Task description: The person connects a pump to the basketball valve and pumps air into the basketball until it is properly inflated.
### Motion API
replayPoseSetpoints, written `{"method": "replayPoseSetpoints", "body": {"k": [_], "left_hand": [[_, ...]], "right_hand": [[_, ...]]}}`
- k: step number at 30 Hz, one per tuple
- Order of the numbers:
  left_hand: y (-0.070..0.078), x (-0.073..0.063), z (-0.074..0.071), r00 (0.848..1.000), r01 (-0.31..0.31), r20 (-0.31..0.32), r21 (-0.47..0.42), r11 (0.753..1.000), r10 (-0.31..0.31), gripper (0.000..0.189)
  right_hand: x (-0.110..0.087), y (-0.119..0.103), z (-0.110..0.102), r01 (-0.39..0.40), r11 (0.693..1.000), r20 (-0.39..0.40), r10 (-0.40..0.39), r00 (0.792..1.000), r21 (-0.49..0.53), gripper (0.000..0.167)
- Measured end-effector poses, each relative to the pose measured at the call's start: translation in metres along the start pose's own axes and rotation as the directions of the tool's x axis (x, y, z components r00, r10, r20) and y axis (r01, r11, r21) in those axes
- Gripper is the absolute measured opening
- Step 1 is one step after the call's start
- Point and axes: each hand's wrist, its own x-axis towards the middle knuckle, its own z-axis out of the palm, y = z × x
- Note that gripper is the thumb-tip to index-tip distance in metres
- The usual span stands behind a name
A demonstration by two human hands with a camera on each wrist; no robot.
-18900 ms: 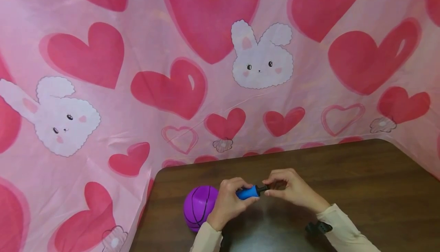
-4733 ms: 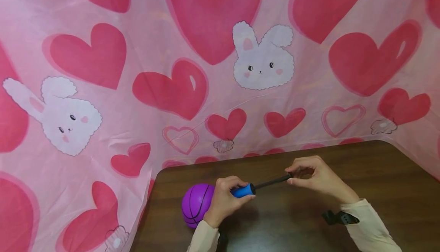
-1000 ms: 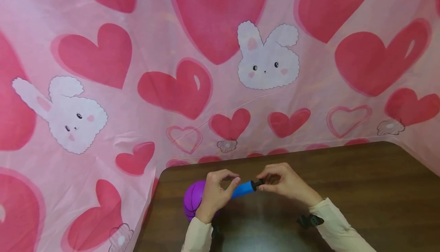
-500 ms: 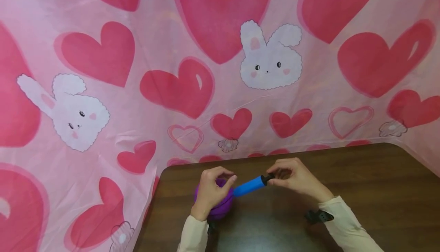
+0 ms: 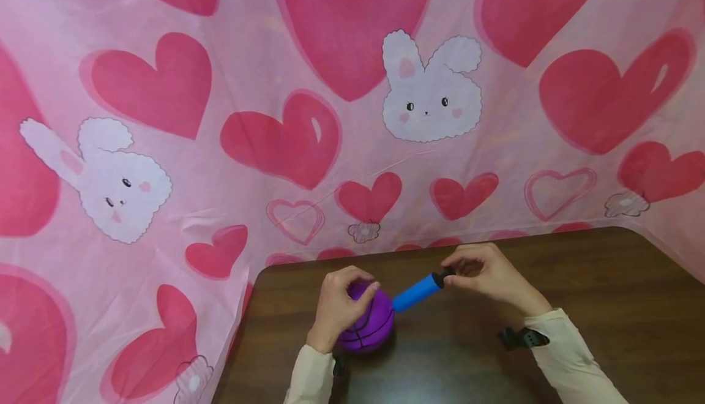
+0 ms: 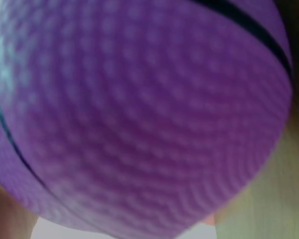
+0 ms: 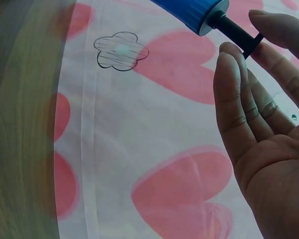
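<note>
In the head view a purple ball [image 5: 371,325] with black basketball lines sits low over the table. A blue hand pump [image 5: 417,294] runs up to the right from the ball's right side, its tip right at the surface. My right hand [image 5: 490,275] pinches the pump's black handle [image 7: 252,46] between thumb and fingers; the right wrist view shows a short stretch of black rod. My left hand [image 5: 341,306] is loosely curved at the ball's upper left, overlapping it in the head view. Purple ball surface [image 6: 139,114] fills most of the left wrist view, where no fingers show.
A dark brown wooden table [image 5: 578,281] with rounded corners lies under both hands. Behind it hangs a pink cloth [image 5: 308,24] printed with hearts and rabbits. A black wrist device [image 5: 523,338] is on the right wrist.
The left hand has let go of the blue pump barrel. The pump has moved right and up with my right hand, and the ball has shifted right with it past the left hand.
</note>
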Motion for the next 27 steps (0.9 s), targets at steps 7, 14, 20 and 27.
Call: {"method": "replayPoseSetpoints", "body": {"k": [7, 14, 20, 27], "left_hand": [[-0.007, -0.004, 0.004, 0.999, 0.042, 0.014, 0.076, 0.996, -0.043, 0.011], [-0.016, -0.013, -0.001, 0.998, 0.056, -0.023, 0.016, 0.998, -0.056, 0.011], [-0.027, -0.022, -0.003, 0.996, 0.056, -0.067, -0.081, 0.995, -0.061, 0.012], [-0.033, -0.027, -0.006, 0.992, 0.025, -0.121, -0.165, 0.986, -0.046, 0.010]], "right_hand": [[-0.002, 0.003, -0.004, -0.041, 0.999, 0.060, 0.040, 0.997, 0.021, 0.027], [-0.002, 0.011, -0.004, -0.096, 0.994, 0.171, 0.086, 0.981, 0.048, 0.025], [-0.007, 0.019, -0.004, -0.154, 0.984, 0.261, 0.125, 0.957, 0.091, 0.031], [-0.015, 0.032, 0.005, -0.198, 0.978, 0.318, 0.170, 0.933, 0.060, 0.034]]}}
